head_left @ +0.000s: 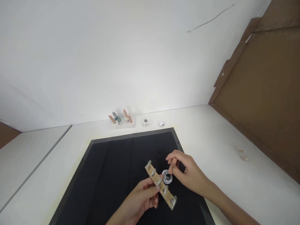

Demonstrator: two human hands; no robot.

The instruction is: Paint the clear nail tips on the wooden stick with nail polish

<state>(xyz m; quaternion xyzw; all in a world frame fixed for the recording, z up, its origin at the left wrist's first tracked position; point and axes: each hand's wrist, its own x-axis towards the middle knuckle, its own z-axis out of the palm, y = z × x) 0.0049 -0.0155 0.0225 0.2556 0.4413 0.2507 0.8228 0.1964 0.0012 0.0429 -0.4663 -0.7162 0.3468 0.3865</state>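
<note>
My left hand grips a light wooden strip between thumb and fingers. Along the strip stand several glossy, greyish press-on nails, and it slants down to the right above the black mat. Just right of the strip sits a small round dish with a pale rim and dark, shiny contents. Over the dish's right edge, my right hand is closed with its fingers curled towards the thumb. Whatever those fingertips pinch, if anything, is too small to make out.
The black mat lies on a white table. Behind it stand several nail polish bottles in a clear holder, a small white pot and a round white lid. Brown cardboard rises at right.
</note>
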